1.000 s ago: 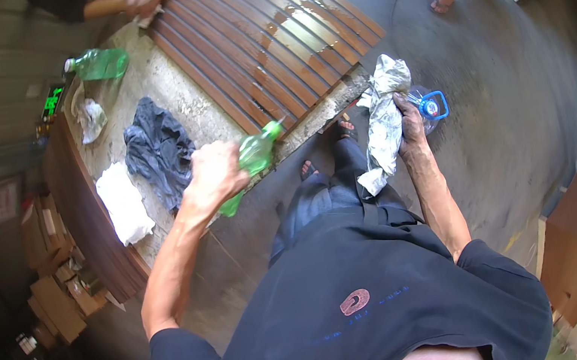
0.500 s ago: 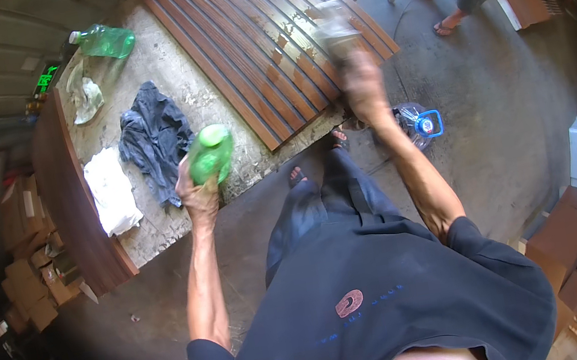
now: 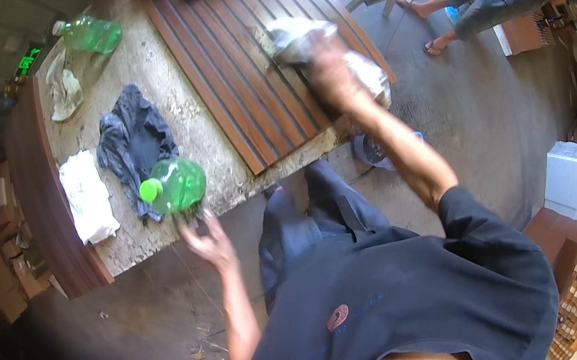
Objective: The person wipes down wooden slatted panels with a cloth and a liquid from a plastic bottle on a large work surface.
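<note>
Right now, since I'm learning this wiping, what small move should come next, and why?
Probably slide the crumpled whitish cloth along the brown slatted panel: the right hand grips it there, and the left hand is open near a green plastic bottle.

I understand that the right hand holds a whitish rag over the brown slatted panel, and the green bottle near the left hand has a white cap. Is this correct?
Not quite: the cap on the green bottle near the left hand is green, not white, as the head view shows. The right hand does hold a whitish rag over the brown slatted panel.
</note>
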Available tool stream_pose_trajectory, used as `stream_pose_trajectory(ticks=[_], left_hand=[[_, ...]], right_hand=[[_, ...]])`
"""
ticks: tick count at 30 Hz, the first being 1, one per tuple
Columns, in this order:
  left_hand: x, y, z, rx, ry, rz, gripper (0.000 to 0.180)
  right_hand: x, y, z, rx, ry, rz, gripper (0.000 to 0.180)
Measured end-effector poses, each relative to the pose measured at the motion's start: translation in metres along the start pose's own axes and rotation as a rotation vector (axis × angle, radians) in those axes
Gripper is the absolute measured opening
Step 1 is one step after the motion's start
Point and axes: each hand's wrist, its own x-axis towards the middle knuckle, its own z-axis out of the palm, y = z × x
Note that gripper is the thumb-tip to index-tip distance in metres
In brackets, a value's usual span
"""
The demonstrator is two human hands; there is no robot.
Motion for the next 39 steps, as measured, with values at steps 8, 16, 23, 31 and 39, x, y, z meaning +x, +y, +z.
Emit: stream_pose_trajectory(ticks=[8, 16, 23, 31, 39], left_hand=[[-0.011, 0.035, 0.086, 0.427, -0.363, 0.477, 0.066], [-0.011, 0.039, 0.122, 0.500, -0.309, 0.543, 0.061], [-0.008, 0.039, 0.116, 0.535, -0.252, 0.568, 0.058], [-0.010, 0.036, 0.113, 0.554, -0.210, 0.580, 0.055], [-0.006, 0.039, 0.121, 0.573, -0.240, 0.614, 0.055]], right_hand=[[0.009, -0.047, 0.038, 0.174, -0.097, -0.551, 0.067], [0.023, -0.110, 0.068, -0.080, -0.176, -0.530, 0.060], [0.110, -0.091, 0.041, 0.646, -0.306, -0.181, 0.051], [-0.019, 0.039, -0.020, -0.016, -0.034, -0.191, 0.062], [0.095, 0.074, -0.007, 0.034, 0.105, -0.034, 0.059]])
